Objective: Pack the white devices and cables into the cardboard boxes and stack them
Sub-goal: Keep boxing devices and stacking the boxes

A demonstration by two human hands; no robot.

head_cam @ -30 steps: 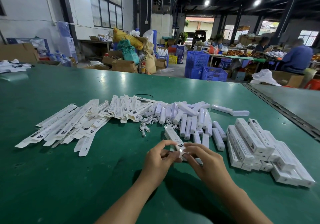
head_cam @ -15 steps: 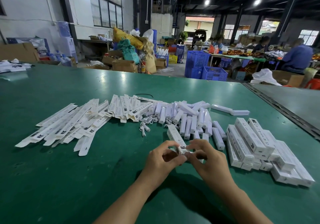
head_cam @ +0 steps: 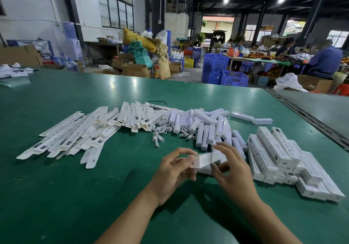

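A small white box lies crosswise between my two hands just above the green table. My left hand grips its left end, and my right hand holds its right end with thumb and fingers around it. The box is blurred by motion. Behind it lies a pile of white devices with coiled white cables. Flat unfolded boxes are spread to the left. A stack of closed white boxes sits to the right.
Two white devices lie apart at the back right. A metal seam runs along the table's right side. Beyond the table stand blue crates, cardboard cartons and seated people at another table.
The box pointed away from me with both hands working at its near end. It is now turned sideways and lifted slightly, with my hands spread to its two ends.
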